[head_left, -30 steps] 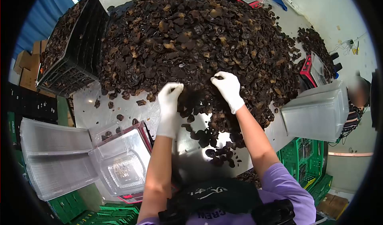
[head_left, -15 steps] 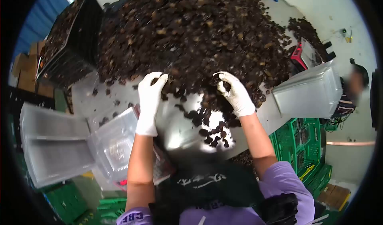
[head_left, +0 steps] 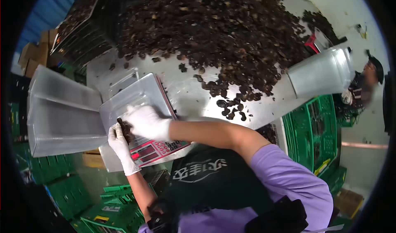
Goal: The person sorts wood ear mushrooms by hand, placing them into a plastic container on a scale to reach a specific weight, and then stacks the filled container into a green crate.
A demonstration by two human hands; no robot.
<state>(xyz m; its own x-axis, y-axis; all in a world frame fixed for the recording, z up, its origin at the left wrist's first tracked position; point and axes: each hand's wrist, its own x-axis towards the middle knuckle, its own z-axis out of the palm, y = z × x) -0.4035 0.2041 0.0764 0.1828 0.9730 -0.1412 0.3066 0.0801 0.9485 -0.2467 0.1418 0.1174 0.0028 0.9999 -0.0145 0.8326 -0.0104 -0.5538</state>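
Observation:
In the head view my left hand (head_left: 119, 144), in a white glove, is closed with its fingertips around dark brown mushroom-like pieces (head_left: 125, 130). My right hand (head_left: 145, 120), also gloved in white, reaches across to the left, right beside those pieces; motion smears its fingers. Both hands are over a digital scale (head_left: 159, 149) with a red-edged keypad and lit display. Part of a clear plastic container (head_left: 131, 102) shows on the scale's pan behind my right hand.
A big heap of dark brown pieces (head_left: 214, 30) covers the metal table (head_left: 185, 96). Stacked clear tubs stand left (head_left: 66, 113) and right (head_left: 319, 74). A black crate (head_left: 97, 30) sits at back left. Green crates (head_left: 311, 134) stand beside the table; a person (head_left: 365, 84) is at far right.
Both hands have left the heap's front edge and moved left to the scale, the right arm crossing my body. The clear tray that leaned over the scale has shifted, showing the keypad and display.

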